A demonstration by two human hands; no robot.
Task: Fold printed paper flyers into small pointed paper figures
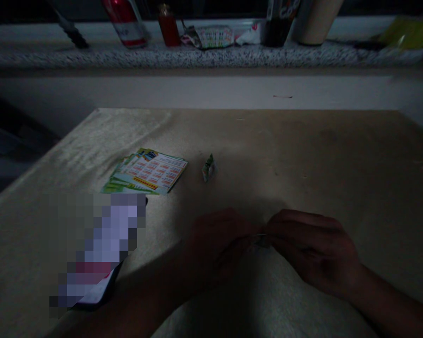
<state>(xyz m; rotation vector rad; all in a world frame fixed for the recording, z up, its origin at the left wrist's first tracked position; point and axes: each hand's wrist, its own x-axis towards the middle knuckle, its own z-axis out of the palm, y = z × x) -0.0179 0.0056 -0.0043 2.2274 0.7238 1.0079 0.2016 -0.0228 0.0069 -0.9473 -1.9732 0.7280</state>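
Observation:
Over the near middle of the table, my left hand (pixel 222 244) and my right hand (pixel 313 249) meet with fingertips pinched. Between them shows a small folded paper (pixel 262 241), dark with a pale upper edge; the fingers hide most of it. Beyond my hands a small green-and-white folded paper piece (pixel 209 169) stands on the tabletop. To its left lies a fanned stack of printed paper cards (pixel 155 171), green and white with orange boxes of print. My left forearm passes just right of a phone (pixel 107 244) whose lit screen is blurred out.
The pale table (pixel 324 155) ends at a wall. Above it, a speckled stone sill (pixel 197 57) holds a red can (pixel 127 28), a small red bottle (pixel 169 30), crumpled wrappers (pixel 215 36), a dark drink bottle (pixel 278 23) and a beige cylinder (pixel 317 21). The light is dim.

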